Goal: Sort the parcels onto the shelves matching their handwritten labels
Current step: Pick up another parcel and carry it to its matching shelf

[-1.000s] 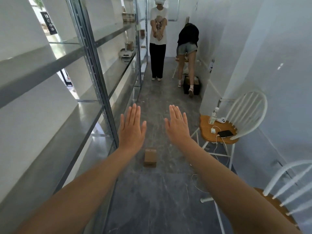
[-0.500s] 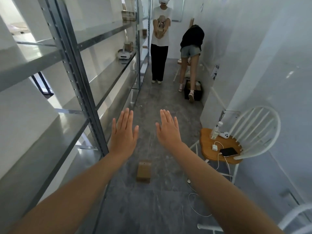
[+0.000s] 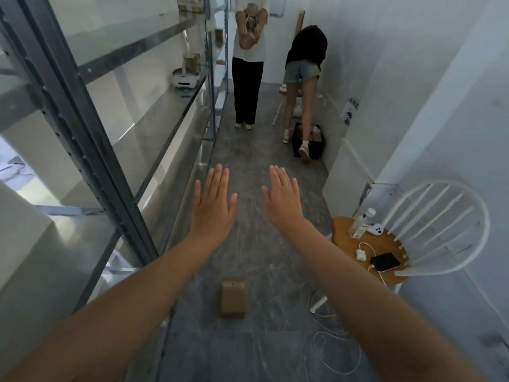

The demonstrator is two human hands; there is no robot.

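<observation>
A small brown cardboard parcel [image 3: 232, 297] lies on the grey floor between my two forearms, below my hands. My left hand [image 3: 212, 205] and my right hand [image 3: 282, 201] are stretched forward, palms down, fingers straight and slightly apart, holding nothing. Metal shelves [image 3: 154, 117] run along the left wall. Farther down them stand another brown parcel [image 3: 192, 61] and a white device [image 3: 185, 79]. No handwritten label can be read from here.
A white chair [image 3: 432, 224] with a wooden seat stands at the right, carrying a phone, charger and bottle; its cable trails on the floor. Two persons stand down the narrow aisle, one [image 3: 249, 64] holding something raised, one [image 3: 303, 67] bent over a black crate [image 3: 308, 144].
The view has moved forward along the aisle, so the floor parcel now sits lower in the frame. My hands stay flat and empty. The standing person has raised their hands higher.
</observation>
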